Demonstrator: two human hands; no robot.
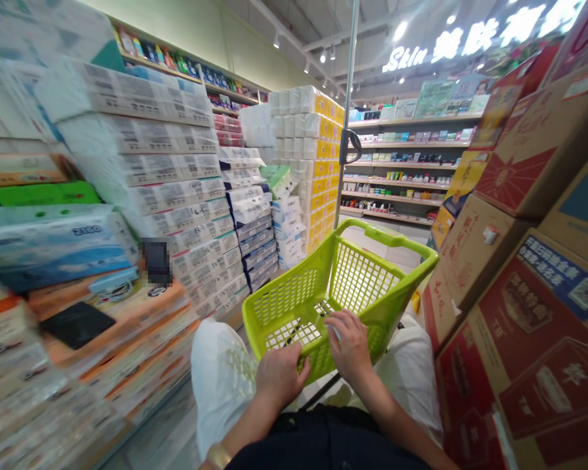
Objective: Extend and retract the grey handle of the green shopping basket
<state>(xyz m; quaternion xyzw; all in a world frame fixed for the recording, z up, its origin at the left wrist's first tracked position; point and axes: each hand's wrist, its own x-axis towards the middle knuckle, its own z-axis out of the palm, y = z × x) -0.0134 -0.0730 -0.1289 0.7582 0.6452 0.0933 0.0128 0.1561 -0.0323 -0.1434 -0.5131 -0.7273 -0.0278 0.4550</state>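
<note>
A lime-green plastic shopping basket (294,294) with lattice walls stands between my knees, tilted in view. Its far end rises to a wide handle bar. My left hand (280,375) is closed on the near rim, with the thumb on the outer side. To its right, my right hand (350,346) bends over the same rim with curled fingers reaching inside. A small pale patch shows between its thumb and forefinger; I cannot make out what it is. Through the holes in the basket floor I see bright light and dark strips.
Wrapped tissue packs (176,170) form tall stacks on the left. A dark flat tablet-like object (78,324) lies on an orange pack (142,313). Cardboard cartons (500,235) rise close on the right. Behind the basket stand a metal pole (349,78) and stocked shelves (402,166).
</note>
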